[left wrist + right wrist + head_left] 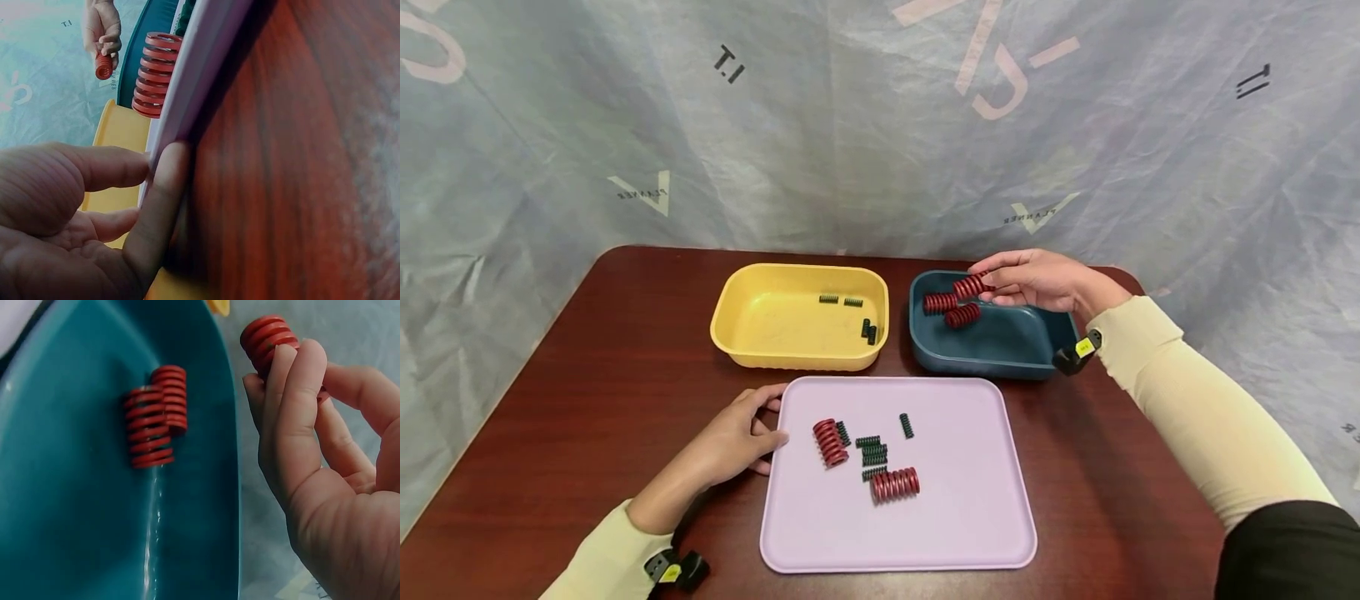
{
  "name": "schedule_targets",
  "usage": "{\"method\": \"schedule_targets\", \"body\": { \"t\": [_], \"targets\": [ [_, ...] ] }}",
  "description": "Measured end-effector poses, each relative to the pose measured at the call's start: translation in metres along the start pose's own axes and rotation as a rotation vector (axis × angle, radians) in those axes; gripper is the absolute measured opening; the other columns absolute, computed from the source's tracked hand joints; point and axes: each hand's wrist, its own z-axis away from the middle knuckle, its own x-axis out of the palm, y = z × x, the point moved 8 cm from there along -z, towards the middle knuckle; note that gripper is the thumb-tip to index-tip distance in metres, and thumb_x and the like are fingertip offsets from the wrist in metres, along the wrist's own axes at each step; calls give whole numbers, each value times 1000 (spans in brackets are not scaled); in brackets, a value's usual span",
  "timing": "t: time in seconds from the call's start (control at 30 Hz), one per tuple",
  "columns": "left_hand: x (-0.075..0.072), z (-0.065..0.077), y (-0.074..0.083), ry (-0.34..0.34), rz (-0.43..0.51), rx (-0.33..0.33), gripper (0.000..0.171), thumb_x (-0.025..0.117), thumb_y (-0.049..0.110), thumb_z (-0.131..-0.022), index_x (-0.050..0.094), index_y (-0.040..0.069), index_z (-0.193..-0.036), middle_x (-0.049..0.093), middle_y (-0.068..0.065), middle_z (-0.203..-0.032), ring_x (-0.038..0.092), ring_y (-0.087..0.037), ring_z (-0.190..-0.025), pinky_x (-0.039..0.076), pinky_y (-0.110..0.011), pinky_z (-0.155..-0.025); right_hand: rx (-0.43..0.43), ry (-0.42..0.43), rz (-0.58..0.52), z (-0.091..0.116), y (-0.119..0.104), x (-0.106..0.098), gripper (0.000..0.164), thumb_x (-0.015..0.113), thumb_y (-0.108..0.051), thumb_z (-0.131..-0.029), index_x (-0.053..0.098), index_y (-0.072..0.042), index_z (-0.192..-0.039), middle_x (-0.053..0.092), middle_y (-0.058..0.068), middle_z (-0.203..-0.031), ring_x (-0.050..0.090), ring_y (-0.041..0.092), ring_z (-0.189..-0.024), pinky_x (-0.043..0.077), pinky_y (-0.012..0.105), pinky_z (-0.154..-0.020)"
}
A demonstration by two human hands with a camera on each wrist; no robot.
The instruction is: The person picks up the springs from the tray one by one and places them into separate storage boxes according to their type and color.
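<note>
My right hand (1037, 279) holds a red coil spring (970, 287) between thumb and fingers, over the dark teal bin (985, 364). Two more red springs (149, 428) lie inside that bin. At the left edge of the pale purple tray (955, 533), my left hand (733, 437) pinches the rim, thumb on one side and fingers on the other. On the tray are two red springs, one near the left (830, 443) and a second lower down (895, 485). Several small dark green springs (874, 450) lie between and around them.
A yellow bin (752, 354) stands left of the teal one, behind the tray, with several small green springs (853, 302) in it. Both bins and the tray rest on a reddish-brown table (625, 350). Behind the table hangs a grey printed sheet (820, 125).
</note>
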Motion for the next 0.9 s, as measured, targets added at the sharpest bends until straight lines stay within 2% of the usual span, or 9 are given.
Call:
{"method": "schedule_targets", "body": {
  "t": [0.23, 0.4, 0.53, 0.7, 0.9],
  "targets": [
    [1, 0, 3, 1, -3, 15, 65, 68, -10, -92, 43, 1, -152, 44, -23, -129, 60, -22, -75, 62, -38, -53, 52, 1, 24, -15, 4, -6, 33, 56, -2, -106, 60, 1, -139, 67, 13, -120, 71, 23, -100, 61, 34, -90],
    [2, 0, 4, -3, -1, 18, 65, 67, -10, -93, 43, 1, -152, 44, -23, -129, 61, -22, -75, 62, -38, -53, 96, -48, 39, -24, 14, -6, 30, 56, 0, -105, 64, 0, -134, 68, 13, -118, 71, 23, -100, 61, 34, -88],
    [3, 0, 5, -11, 1, 29, 65, 67, -10, -92, 43, 0, -152, 44, -23, -129, 61, -23, -75, 62, -38, -53, 147, -94, 30, -26, 25, -4, 28, 54, 2, -106, 66, 1, -131, 69, 14, -115, 72, 23, -98, 60, 38, -93],
    [3, 1, 5, -14, 4, 25, 65, 68, -10, -92, 43, 1, -152, 44, -23, -129, 61, -23, -76, 62, -38, -53, 213, -143, 83, -26, 36, 2, 31, 54, 2, -106, 61, 4, -136, 68, 18, -119, 72, 25, -99, 60, 37, -92],
    [1, 2, 4, -13, 4, 18, 65, 68, -9, -93, 44, 2, -152, 44, -23, -129, 61, -23, -77, 62, -38, -54, 279, -125, 155, -26, 43, 5, 33, 59, 1, -104, 60, 6, -137, 67, 18, -122, 73, 25, -98, 60, 37, -91]
  ]
}}
